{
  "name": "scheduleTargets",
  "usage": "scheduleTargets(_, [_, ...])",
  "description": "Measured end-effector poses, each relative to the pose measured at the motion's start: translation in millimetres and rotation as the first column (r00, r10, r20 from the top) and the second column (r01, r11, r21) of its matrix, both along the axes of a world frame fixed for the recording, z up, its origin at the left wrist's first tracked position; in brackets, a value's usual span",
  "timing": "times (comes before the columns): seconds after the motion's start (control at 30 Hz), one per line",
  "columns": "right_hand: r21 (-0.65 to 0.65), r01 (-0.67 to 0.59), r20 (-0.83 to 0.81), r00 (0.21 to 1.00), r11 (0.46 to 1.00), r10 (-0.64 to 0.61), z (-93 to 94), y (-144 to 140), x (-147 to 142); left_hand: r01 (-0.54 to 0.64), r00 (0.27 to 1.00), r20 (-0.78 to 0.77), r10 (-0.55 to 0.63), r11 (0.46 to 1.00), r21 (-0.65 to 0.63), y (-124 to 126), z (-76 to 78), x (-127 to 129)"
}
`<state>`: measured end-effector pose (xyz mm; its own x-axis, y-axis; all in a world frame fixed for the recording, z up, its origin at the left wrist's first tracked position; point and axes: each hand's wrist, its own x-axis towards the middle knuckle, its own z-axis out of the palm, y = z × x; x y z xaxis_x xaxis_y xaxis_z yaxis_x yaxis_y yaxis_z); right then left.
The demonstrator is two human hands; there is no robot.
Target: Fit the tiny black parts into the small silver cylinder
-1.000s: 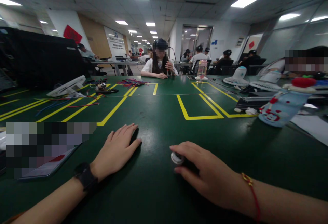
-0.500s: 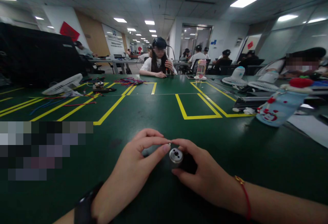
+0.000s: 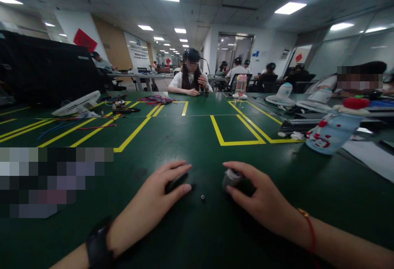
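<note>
My right hand (image 3: 252, 187) has its thumb and fingers around a small silver cylindrical motor (image 3: 231, 179), which leans slightly over the table. A tiny dark ring-like metal part (image 3: 202, 197) with a hole in its middle lies on the green tabletop between my hands. Just left of that part, my left hand (image 3: 163, 191) hovers low or rests on the table; I cannot tell which. Its thumb and fingers are apart and hold nothing.
A light-blue cup (image 3: 334, 131) with a red lid and papers (image 3: 369, 158) stand and lie to the right. White fans (image 3: 76, 104), loose wires (image 3: 156, 100) and a clear bottle (image 3: 240, 86) sit farther back. Across the table a person (image 3: 191, 74) is seated.
My hands have moved apart. The right hand has carried the motor to the right, and the left fingertips have come away from it. The tiny ring-like part now shows on the table.
</note>
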<state>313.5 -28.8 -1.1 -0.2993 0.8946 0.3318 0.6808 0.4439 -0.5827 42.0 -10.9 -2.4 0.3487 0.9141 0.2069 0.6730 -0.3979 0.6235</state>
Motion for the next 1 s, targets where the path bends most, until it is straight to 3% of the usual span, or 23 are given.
scheduleTargets(0.1, [0.11, 0.334, 0.061, 0.938, 0.936, -0.342, 5.8, 12.9, 60.1, -0.183, 0.954, 0.233, 0.191, 0.981, -0.056, 14.3, 7.9, -23.8])
scheduleTargets(0.2, [0.124, 0.618, 0.156, 0.76, 0.776, -0.63, 8.9, 18.7, 128.2, -0.27, 0.855, 0.413, 0.312, 0.95, -0.158, 28.0, 9.6, -36.4])
scheduleTargets(0.23, [0.111, 0.669, 0.191, 0.711, 0.735, -0.677, 9.1, 18.5, 147.3, -0.276, 0.834, 0.443, 0.329, 0.944, -0.181, 30.9, 8.7, -37.1])
scheduleTargets(0.33, [0.07, 0.733, 0.261, 0.642, 0.677, -0.721, 7.6, 14.4, 181.1, -0.277, 0.835, 0.429, 0.345, 0.937, -0.214, 34.2, 4.5, -33.4])
scheduleTargets(0.37, [0.095, 0.75, 0.278, 0.612, 0.655, -0.741, 6.8, 12.8, 182.7, -0.278, 0.846, 0.408, 0.344, 0.937, -0.213, 34.0, 3.2, -31.6])
scheduleTargets(0.43, [0.275, 0.736, 0.271, 0.558, 0.619, -0.784, 5.0, 9.5, 169.3, -0.276, 0.866, 0.372, 0.334, 0.94, -0.201, 33.2, 1.3, -29.0])
scheduleTargets(0.5, [0.486, 0.574, 0.258, 0.626, 0.658, -0.736, 3.2, 5.1, 134.9, -0.278, 0.873, 0.36, 0.33, 0.942, -0.19, 32.6, 0.2, -28.3])
scheduleTargets(0.57, [0.51, 0.292, 0.332, 0.801, 0.809, -0.499, 1.3, -1.0, 84.7, -0.275, 0.875, 0.356, 0.327, 0.942, -0.191, 32.6, -0.7, -28.8])
scheduleTargets(0.63, [0.296, 0.052, 0.389, 0.905, 0.954, -0.171, -0.5, -7.3, 29.7, -0.267, 0.878, 0.356, 0.321, 0.944, -0.194, 32.7, -1.4, -29.7])
scheduleTargets(0.7, [0.103, -0.078, 0.363, 0.931, 0.992, 0.036, -1.6, -10.9, -17.0, -0.254, 0.882, 0.355, 0.31, 0.947, -0.196, 32.4, -1.8, -30.5])
scheduleTargets(0.77, [-0.012, -0.154, 0.305, 0.94, 0.988, 0.15, -2.0, -9.7, -44.8, -0.242, 0.886, 0.352, 0.3, 0.949, -0.2, 31.7, -1.4, -30.9])
scheduleTargets(0.87, [-0.089, -0.191, 0.119, 0.972, 0.977, 0.201, 0.0, 0.4, -44.4, -0.239, 0.891, 0.343, 0.297, 0.95, -0.203, 30.1, 0.3, -30.4])
scheduleTargets(1.0, [-0.167, -0.027, -0.144, 0.99, 0.986, 0.003, 14.5, 17.6, 11.6, -0.243, 0.887, 0.349, 0.301, 0.949, -0.202, 29.0, 2.4, -28.4])
